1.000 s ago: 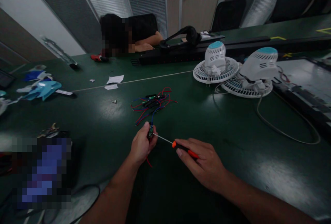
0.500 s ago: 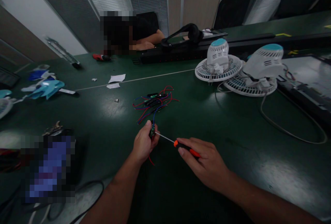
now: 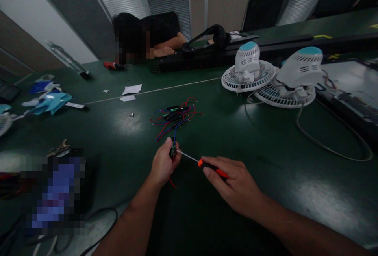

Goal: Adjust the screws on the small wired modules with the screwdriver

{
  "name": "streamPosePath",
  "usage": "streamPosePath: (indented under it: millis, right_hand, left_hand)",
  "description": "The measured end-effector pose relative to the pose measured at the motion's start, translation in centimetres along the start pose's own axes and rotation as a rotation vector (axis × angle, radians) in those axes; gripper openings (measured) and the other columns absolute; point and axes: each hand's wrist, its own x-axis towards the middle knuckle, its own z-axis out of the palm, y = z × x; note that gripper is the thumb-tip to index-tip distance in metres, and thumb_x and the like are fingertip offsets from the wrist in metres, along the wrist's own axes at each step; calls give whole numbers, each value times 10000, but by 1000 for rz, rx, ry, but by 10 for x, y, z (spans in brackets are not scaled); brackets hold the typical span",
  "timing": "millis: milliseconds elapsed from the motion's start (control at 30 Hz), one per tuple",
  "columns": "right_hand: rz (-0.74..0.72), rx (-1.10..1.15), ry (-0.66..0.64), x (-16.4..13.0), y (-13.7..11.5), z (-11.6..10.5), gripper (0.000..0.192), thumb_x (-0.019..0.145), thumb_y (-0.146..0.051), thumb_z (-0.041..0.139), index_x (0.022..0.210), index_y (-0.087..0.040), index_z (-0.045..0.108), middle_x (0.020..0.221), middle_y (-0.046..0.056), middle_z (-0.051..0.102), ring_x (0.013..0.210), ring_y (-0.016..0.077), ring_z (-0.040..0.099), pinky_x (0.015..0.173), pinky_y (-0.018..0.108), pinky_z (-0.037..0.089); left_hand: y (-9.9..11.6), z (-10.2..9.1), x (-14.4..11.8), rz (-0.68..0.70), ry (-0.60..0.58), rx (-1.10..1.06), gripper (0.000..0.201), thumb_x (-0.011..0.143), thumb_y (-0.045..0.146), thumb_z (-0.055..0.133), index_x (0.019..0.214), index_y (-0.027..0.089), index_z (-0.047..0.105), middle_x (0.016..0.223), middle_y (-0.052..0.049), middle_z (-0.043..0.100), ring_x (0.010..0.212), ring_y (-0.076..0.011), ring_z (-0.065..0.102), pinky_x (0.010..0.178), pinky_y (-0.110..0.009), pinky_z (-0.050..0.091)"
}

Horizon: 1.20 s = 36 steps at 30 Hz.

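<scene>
Between the thumb and fingers of my left hand (image 3: 163, 161) is a small green circuit board (image 3: 173, 148) in a black housing. A blue wire leads away from its far end and a red wire hangs below the hand. My right hand (image 3: 230, 179) is wrapped round the red and black handle of a screwdriver (image 3: 212, 168). Its thin metal shaft points left, and the tip reaches the board's right edge beside my left fingers; whether it touches cannot be made out. Just beyond lies a pile of similar boards with red and blue wires (image 3: 175, 116).
Two white fan heads (image 3: 248, 76) stand face down at the right, a cable looping from one. Paper scraps (image 3: 132, 89), a small metal piece (image 3: 131, 115) and light-blue fan blades (image 3: 53, 102) lie leftward. A person (image 3: 162, 35) leans on the table's far side, near a black headset (image 3: 217, 35).
Both hands keep nearly the same pose, with the board and screwdriver barely shifted. The whole view has moved slightly.
</scene>
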Motion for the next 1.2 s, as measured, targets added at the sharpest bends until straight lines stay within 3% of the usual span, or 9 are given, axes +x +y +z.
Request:
streamPosePath:
  millis: [133,267,433,500,667,833,933,1033,1200]
  right_hand:
    - [148,68,-74,2,-4,-9,310,913,-314,494,1128,-169,663,824,45,711,710,160,640,667,297,471]
    - [467,275,-196,7,-4,-20,414,949,-386,385,1284,-185,525,550,-9,639,570,158,597,523,260,399]
    - [741,685,-99,17,1,-29,455,854,-211,426,1308,-186,435,486,-9,632,393,106,459,381,192,237]
    - [766,836,-70,19,2,-31,462,804,-175,455,1265,-151,451,513,9,654,353,89,427,359,184,230]
    - [689,1126,-88,19,6,-26,274,837,-218,461,1071,-111,553,680,81,712,466,112,583,433,211,428]
    - [777,797,-221,21,14,-26,489,947,-492,293,1107,-127,576,470,5,610,310,77,452,325,169,305]
    - [739,624,-278,22,19,-31,606,940,-569,245,921,-107,637,410,12,579,283,70,426,305,163,275]
    - [670,518,-359,20,22,-33,574,927,-558,328,725,-117,634,395,21,577,266,65,407,292,168,254]
    - [515,324,-367,18,24,-35,466,908,-513,433,694,-143,620,350,-50,484,279,51,322,326,179,213]
  left_hand:
    - [0,4,-2,18,131,62,445,772,601,533,672,168,525,443,58,405,359,-55,341,324,-159,251]
    - [-5,5,-4,132,201,195,476,760,629,539,690,160,570,552,27,476,449,-68,416,389,-168,344]
    - [-9,4,-5,184,161,235,497,754,651,530,689,161,576,619,10,499,517,-83,455,447,-179,399]
    - [-8,5,-6,180,162,235,495,739,653,547,684,162,574,614,7,503,522,-89,459,450,-186,402]
    - [-2,6,-7,164,187,268,517,753,675,501,690,164,556,563,20,471,483,-84,420,421,-192,360]
    - [-8,1,-5,208,138,322,512,782,672,456,702,173,538,587,27,460,495,-85,414,446,-204,351]
    - [-14,-3,-5,283,37,405,482,851,623,380,704,184,517,575,37,437,495,-90,402,466,-214,341]
    - [-14,-4,-5,314,-21,472,463,890,584,326,714,189,492,564,45,413,490,-92,385,473,-224,323]
    - [-9,-4,-5,287,-88,514,442,906,558,306,719,192,468,541,54,390,478,-94,362,476,-229,311]
